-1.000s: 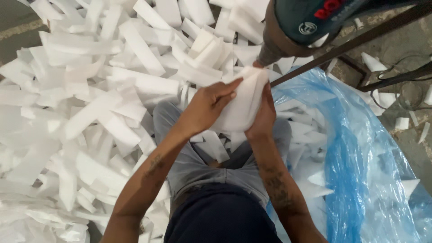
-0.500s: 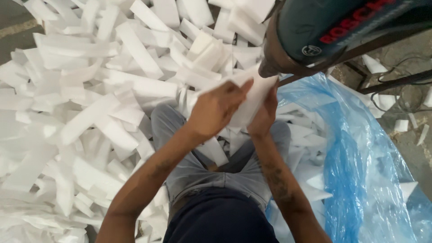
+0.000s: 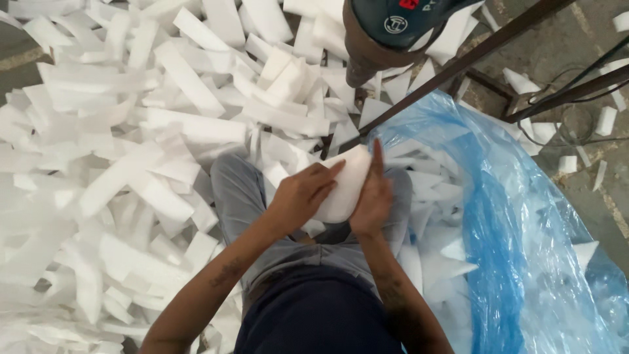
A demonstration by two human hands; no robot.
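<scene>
A white foam piece [image 3: 346, 183] is held between both my hands over my lap. My left hand [image 3: 300, 196] grips its left side with fingers curled on its face. Against its right edge my right hand [image 3: 372, 196] lies flat with fingers pointing up. A dark teal power drill [image 3: 386, 29] hangs above at the top, fixed to a dark metal bar [image 3: 458, 65], with its tip well apart from the foam. My grey trouser legs [image 3: 239, 196] show under my hands.
A big heap of white foam strips [image 3: 118, 157] covers the floor to the left and ahead. On the right lies a blue plastic bag [image 3: 517, 229] holding foam offcuts. Cables and more metal bars [image 3: 570, 92] run at the top right.
Both hands have drawn the foam piece down and away from the drill tip toward my lap. The view has tilted, so the drill now sits higher in the frame.
</scene>
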